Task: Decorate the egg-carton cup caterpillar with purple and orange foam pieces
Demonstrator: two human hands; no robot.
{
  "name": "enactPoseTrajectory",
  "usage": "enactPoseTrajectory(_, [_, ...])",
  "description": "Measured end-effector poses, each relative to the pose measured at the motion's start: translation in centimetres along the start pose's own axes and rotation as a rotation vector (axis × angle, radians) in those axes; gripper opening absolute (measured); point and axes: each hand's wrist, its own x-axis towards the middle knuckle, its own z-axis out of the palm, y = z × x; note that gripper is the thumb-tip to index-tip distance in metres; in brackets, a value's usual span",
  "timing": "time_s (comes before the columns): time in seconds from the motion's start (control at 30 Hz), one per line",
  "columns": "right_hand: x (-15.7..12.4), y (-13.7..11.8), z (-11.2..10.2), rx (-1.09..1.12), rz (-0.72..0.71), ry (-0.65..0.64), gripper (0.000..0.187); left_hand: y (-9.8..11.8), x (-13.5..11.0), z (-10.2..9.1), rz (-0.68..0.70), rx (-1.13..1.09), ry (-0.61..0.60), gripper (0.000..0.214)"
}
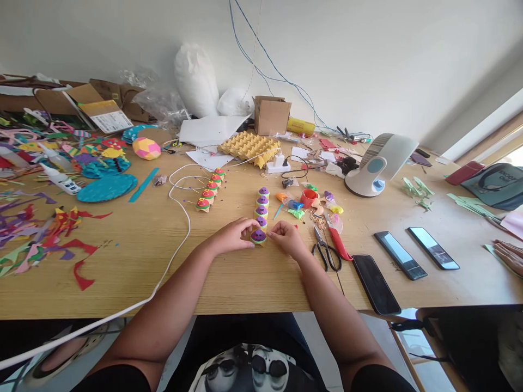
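Observation:
A row of small craft pieces with purple tops and yellow-green rims (262, 209) runs away from me on the wooden table (171, 272). The nearest purple piece (259, 236) sits between both hands. My left hand (233, 235) pinches its left side with closed fingers. On its right side, my right hand (286, 237) grips it the same way. A second row of red and green pieces (209, 191) lies further left.
Scissors (326, 251) and a red-handled cutter (337, 243) lie right of my hands, then three phones (376, 283). A white cable (180, 218) crosses left. Coloured paper scraps (44, 239), a desk fan (378, 166), an egg tray (249, 146) and boxes fill the back. Another person's hand (510, 255) rests far right.

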Motion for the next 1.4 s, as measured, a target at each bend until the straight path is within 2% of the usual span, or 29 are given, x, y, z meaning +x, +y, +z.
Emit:
enactPoseTrajectory(0.33, [-0.1, -0.7, -0.5, -0.098, -0.079, -0.041, 0.043, 0.3, -0.2, 0.5, 0.012, 0.070, -0.003, 0.061])
enactPoseTrajectory(0.57, [0.0, -0.1, -0.7, -0.012, 0.001, -0.112, 0.029, 0.6, -0.1, 0.7, 0.009, 0.062, 0.009, 0.056])
enactPoseTrajectory(0.97, [0.2, 0.1, -0.5, -0.117, -0.074, -0.016, 0.032, 0.9, 0.1, 1.0, 0.034, 0.218, 0.085, 0.044])
enactPoseTrajectory(1.1, [0.0, 0.2, -0.3, -0.167, -0.094, -0.084, 0.032, 0.9, 0.1, 1.1, 0.032, 0.223, 0.082, 0.043])
enactPoseTrajectory(1.23, [-0.4, 0.4, 0.0, -0.222, -0.114, -0.160, 0.023, 0.8, 0.2, 1.2, 0.040, 0.207, 0.085, 0.044])
enactPoseTrajectory(1.4, [-0.5, 0.4, 0.2, -0.243, -0.120, -0.146, 0.020, 0.7, 0.1, 1.3, 0.045, 0.184, 0.088, 0.044])
